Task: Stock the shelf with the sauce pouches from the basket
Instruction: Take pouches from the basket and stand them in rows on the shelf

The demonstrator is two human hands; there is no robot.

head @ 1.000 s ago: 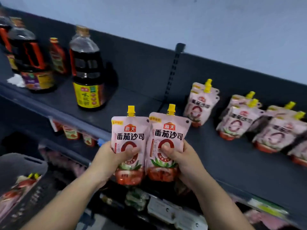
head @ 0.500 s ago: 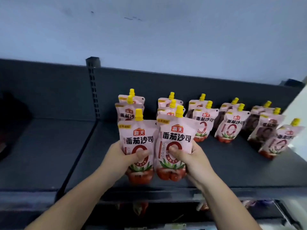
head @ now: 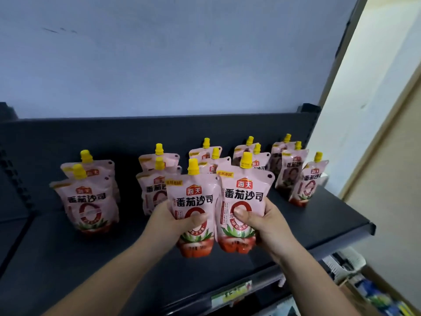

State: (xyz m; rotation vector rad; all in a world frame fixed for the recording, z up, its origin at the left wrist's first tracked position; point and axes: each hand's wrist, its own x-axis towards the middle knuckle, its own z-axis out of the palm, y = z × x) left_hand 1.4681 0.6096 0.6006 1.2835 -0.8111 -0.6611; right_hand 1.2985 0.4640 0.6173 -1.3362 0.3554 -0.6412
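My left hand (head: 173, 221) grips a pink tomato sauce pouch (head: 192, 197) with a yellow cap, held upright. A second, identical pouch (head: 245, 190) is held upright in my right hand (head: 264, 221); the two pouches touch side by side above the front half of the dark shelf (head: 68, 258). Behind them several matching pouches stand in rows: a pair at the left (head: 88, 197), a stack just behind my left hand (head: 155, 179), and more toward the right end (head: 307, 181). The basket is out of view.
A black back panel (head: 114, 137) closes the shelf's rear, with a pale wall above. The shelf ends at the right (head: 369, 226) beside a cream wall. A price tag (head: 230, 293) hangs on the front edge. Goods sit on a lower level at bottom right (head: 376, 297).
The view has swung right along the shelf; the bottles and basket left the frame. Both hands carried the two pouches right and closer to the rows of standing pouches.
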